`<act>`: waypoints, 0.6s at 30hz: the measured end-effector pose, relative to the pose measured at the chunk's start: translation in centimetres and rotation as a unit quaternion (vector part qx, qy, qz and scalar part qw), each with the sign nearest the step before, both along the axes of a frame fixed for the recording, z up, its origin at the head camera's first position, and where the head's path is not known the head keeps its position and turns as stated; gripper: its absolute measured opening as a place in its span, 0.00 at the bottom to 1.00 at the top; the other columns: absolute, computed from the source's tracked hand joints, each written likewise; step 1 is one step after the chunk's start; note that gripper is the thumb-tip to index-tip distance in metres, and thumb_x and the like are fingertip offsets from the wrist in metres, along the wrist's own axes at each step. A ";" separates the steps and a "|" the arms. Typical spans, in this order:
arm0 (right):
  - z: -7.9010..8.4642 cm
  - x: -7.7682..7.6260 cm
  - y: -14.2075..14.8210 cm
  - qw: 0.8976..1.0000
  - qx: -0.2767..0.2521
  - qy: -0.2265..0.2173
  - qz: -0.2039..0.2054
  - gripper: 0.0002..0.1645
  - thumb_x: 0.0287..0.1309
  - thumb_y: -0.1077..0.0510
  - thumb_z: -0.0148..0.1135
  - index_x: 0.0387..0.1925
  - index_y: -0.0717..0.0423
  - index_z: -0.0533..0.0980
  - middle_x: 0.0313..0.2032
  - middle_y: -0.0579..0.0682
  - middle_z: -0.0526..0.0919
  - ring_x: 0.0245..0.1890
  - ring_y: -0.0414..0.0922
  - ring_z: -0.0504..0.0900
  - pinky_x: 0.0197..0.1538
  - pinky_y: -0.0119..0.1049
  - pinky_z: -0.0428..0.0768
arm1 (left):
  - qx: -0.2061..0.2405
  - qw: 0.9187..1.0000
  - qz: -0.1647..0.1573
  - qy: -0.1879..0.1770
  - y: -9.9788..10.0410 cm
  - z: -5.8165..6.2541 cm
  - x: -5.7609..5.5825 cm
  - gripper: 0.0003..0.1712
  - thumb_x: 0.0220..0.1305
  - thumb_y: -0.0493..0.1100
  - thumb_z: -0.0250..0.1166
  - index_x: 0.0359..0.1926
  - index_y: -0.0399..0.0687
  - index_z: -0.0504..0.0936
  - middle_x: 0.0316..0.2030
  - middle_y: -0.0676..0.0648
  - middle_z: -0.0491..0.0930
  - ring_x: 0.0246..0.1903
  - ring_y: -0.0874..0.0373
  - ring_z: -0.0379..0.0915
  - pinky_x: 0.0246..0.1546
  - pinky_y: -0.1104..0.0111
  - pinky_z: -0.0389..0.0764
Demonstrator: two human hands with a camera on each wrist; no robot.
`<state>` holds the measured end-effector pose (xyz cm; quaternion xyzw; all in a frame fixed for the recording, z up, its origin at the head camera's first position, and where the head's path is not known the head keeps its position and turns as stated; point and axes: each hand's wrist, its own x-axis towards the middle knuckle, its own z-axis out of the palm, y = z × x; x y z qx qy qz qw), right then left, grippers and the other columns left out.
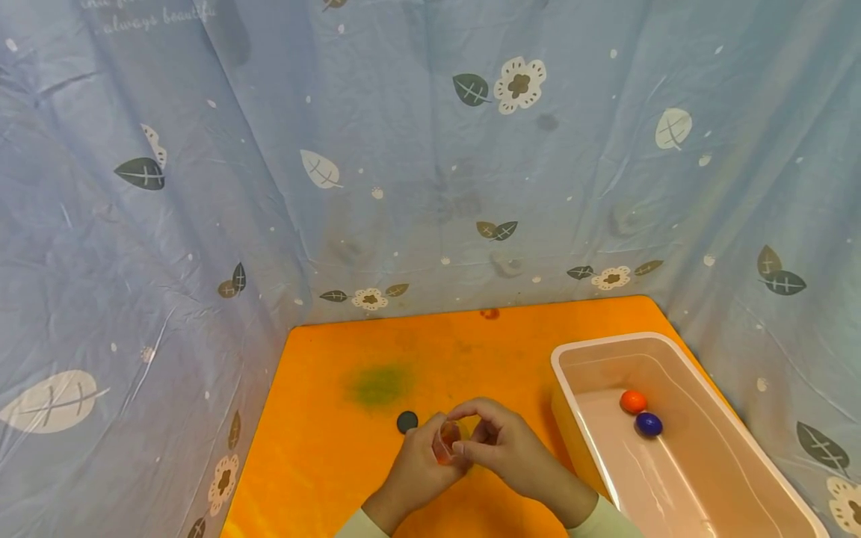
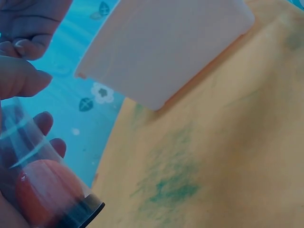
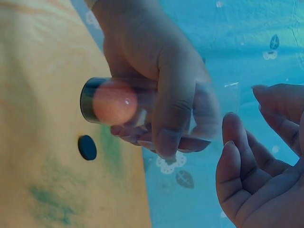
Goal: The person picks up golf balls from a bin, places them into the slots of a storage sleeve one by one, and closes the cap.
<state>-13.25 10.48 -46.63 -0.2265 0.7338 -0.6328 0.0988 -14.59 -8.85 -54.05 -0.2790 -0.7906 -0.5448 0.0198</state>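
My left hand [image 1: 420, 467] grips a clear plastic tube [image 3: 142, 97] with a dark base, its fingers and thumb wrapped round the side. An orange-red ball [image 3: 114, 102] sits inside at the dark-based end. At the tube's other end, which has no lid on it, is my right hand [image 1: 507, 448]. Its fingers are loosely bent and its fingertips are right by the rim, with nothing seen between them. Just beyond the left hand, a round black cap [image 1: 406, 422] lies flat on the orange tabletop [image 1: 316, 448].
To the right stands a pale pink plastic basin [image 1: 585, 418]. Inside it an orange ball [image 1: 633, 402] and a dark blue ball [image 1: 649, 424] lie side by side. A green stain [image 1: 380, 385] marks the tabletop. Blue patterned curtains [image 1: 417, 164] surround the back and sides.
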 end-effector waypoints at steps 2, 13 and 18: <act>0.2 0.0 0.0 1.000 -0.002 0.002 0.002 0.20 0.62 0.55 0.63 0.56 0.50 0.74 0.27 0.54 0.77 0.22 0.41 0.72 0.26 0.35 0.76 | -0.002 1.000 0.003 0.007 0.0 -0.1 0.0 0.15 0.60 0.43 0.69 0.44 0.59 0.73 0.28 0.58 0.74 0.23 0.65 0.70 0.23 0.68 0.76; 2.1 -0.9 1.1 0.999 0.002 0.037 -0.015 0.18 0.62 0.57 0.64 0.53 0.44 0.74 0.39 0.48 0.80 0.28 0.48 0.79 0.31 0.39 0.79 | 0.015 1.000 -0.017 -0.020 -0.2 0.4 0.2 0.16 0.56 0.42 0.71 0.40 0.57 0.72 0.31 0.54 0.76 0.28 0.61 0.73 0.28 0.66 0.79; 3.4 -1.4 2.1 0.997 0.023 0.054 -0.044 0.19 0.61 0.58 0.64 0.53 0.44 0.73 0.49 0.44 0.77 0.29 0.49 0.78 0.33 0.38 0.79 | 0.009 1.000 -0.013 -0.026 -0.3 0.3 0.2 0.16 0.56 0.44 0.71 0.41 0.58 0.72 0.31 0.51 0.77 0.28 0.61 0.74 0.28 0.66 0.79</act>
